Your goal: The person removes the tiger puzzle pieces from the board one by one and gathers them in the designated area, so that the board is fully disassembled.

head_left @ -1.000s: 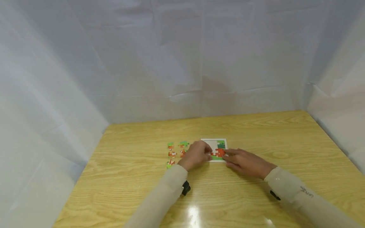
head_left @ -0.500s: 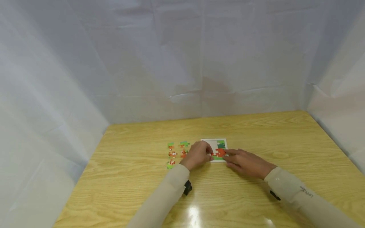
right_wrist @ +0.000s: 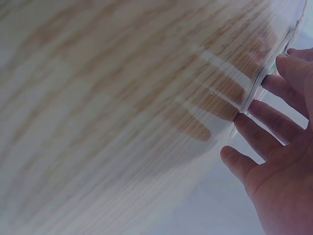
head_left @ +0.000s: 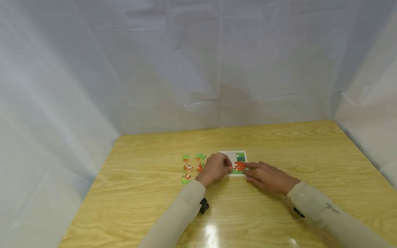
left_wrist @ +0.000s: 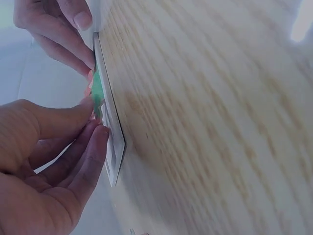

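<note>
In the head view, a white-framed puzzle tray [head_left: 232, 151] lies flat on the table with red and green pieces fitted along its right side. My left hand [head_left: 214, 168] reaches over the tray's left part. Its thumb and fingers pinch a small puzzle piece [left_wrist: 98, 117], mostly hidden by the fingertips, next to the green piece [left_wrist: 97, 88] in the left wrist view. At the tray's right edge rests my right hand [head_left: 269, 176]. Its extended fingers touch the frame [right_wrist: 249, 95] in the right wrist view and hold nothing between them.
Several loose puzzle pieces, among them an orange one with eyes [head_left: 187, 168] and a green one [head_left: 200, 156], lie left of the tray. The wooden table [head_left: 149, 199] ends at a white sheet [head_left: 173, 75] behind and on both sides.
My left wrist and forearm have shifted slightly to the right, while the fingers stay over the tray. The right hand and the loose pieces have not visibly moved.
</note>
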Tool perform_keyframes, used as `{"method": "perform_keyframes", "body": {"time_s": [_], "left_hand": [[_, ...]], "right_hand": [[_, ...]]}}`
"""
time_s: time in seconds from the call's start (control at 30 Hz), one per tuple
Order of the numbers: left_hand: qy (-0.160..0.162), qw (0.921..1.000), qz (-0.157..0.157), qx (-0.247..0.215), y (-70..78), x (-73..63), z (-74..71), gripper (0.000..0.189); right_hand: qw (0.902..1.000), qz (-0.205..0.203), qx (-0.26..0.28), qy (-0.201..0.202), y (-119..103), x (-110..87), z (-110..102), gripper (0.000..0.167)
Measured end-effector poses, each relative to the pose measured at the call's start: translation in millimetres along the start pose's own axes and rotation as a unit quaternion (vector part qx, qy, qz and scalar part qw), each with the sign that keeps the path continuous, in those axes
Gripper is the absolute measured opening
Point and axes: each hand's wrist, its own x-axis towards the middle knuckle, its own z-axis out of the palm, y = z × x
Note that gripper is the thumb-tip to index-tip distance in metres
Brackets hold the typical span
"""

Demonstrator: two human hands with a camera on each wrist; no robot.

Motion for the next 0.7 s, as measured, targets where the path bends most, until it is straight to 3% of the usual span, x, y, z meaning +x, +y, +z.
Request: {"method": "perform_keyframes", "body": {"time_s": [0.43,0.7], "left_hand": [[0.031,0.9975,0.017,-0.062,-1.6,-3.1,-2.9,0.007],[0.034,0.9956,0.002,-0.088,-4.7,-12.3,-17.1,0.006]], "right_hand": [[1.0000,-0.006,0.004,0.004,1,-0.6,0,0.035],[1.0000,0.001,0.007,-0.001,0,-1.5,-1,0.035]]}}
